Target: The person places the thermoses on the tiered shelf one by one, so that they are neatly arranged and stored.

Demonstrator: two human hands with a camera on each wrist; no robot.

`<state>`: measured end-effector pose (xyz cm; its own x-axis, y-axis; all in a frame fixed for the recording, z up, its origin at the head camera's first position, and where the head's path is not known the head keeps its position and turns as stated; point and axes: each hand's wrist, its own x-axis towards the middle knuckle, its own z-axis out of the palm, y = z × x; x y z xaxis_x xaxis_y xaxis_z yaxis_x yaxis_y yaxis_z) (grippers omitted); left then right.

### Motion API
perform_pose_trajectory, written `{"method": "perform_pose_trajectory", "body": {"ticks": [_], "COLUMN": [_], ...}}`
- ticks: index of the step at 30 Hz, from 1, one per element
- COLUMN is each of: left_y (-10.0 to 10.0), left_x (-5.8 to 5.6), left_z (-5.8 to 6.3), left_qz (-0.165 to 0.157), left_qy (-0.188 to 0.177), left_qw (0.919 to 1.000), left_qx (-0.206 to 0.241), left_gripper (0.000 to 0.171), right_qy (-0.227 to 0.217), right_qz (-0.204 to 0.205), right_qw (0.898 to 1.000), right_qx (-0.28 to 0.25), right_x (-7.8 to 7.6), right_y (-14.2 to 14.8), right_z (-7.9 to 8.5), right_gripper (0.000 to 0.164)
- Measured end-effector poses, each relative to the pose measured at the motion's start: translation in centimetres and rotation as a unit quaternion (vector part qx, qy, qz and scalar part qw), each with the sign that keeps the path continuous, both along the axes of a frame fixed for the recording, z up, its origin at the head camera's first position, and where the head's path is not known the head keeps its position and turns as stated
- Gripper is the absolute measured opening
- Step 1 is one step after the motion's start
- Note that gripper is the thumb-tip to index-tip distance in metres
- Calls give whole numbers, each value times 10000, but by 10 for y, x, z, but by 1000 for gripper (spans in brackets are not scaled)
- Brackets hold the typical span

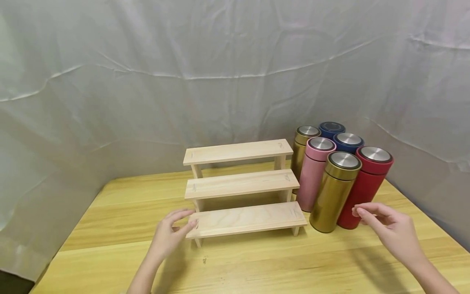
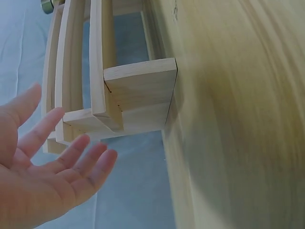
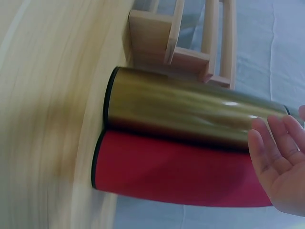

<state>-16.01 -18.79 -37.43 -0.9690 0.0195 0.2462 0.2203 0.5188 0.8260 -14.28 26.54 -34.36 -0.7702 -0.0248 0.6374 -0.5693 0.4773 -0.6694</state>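
Note:
A three-tier wooden stand (image 1: pixel 246 220) sits on the table. By the left end of its lowest tier is my left hand (image 1: pixel 167 237), fingers spread and holding nothing; the left wrist view shows them loosely bent beside the stand's side panel (image 2: pixel 143 88). My right hand (image 1: pixel 394 232), also holding nothing, hovers in front of a red thermos flask (image 1: pixel 369 185). In the right wrist view its relaxed fingers (image 3: pixel 274 152) overlap the red flask and the front gold flask (image 1: pixel 332 200). Both flasks stand upright with silver-topped lids.
Behind those two stand a pink flask (image 1: pixel 312 175), another gold flask (image 1: pixel 298 157) and two blue flasks, one nearer (image 1: pixel 349 141) and one at the back (image 1: pixel 332 127). The group is close to the stand's right end. Grey cloth (image 1: pixel 227 81) hangs behind the wooden table (image 1: pixel 121 228).

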Motion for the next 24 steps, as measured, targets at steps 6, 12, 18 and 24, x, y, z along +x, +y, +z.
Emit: {"method": "perform_pose_trajectory", "body": {"ticks": [6, 12, 18, 24], "left_y": [-2, -5, -7, -8], "left_x": [-2, -5, -7, -9], "left_z": [-1, -6, -11, -14], "left_qz": [-128, -262, -377, -412], "left_qy": [-555, -1022, -1373, -1483], "left_qw": [9976, 9892, 9755, 9734], "left_qx": [384, 1014, 1675, 1696], "left_gripper": [39, 39, 41, 43], "right_qy": [106, 26, -34, -139], "right_qz": [443, 425, -677, -1142], "right_qw": [9982, 9969, 9977, 9933], "right_qx": [-397, -661, -7, -92], "right_x": [-3, -4, -5, -10], "right_y": [13, 22, 27, 36], "right_z": [-1, 0, 2, -2], "right_gripper": [17, 14, 7, 23]}}
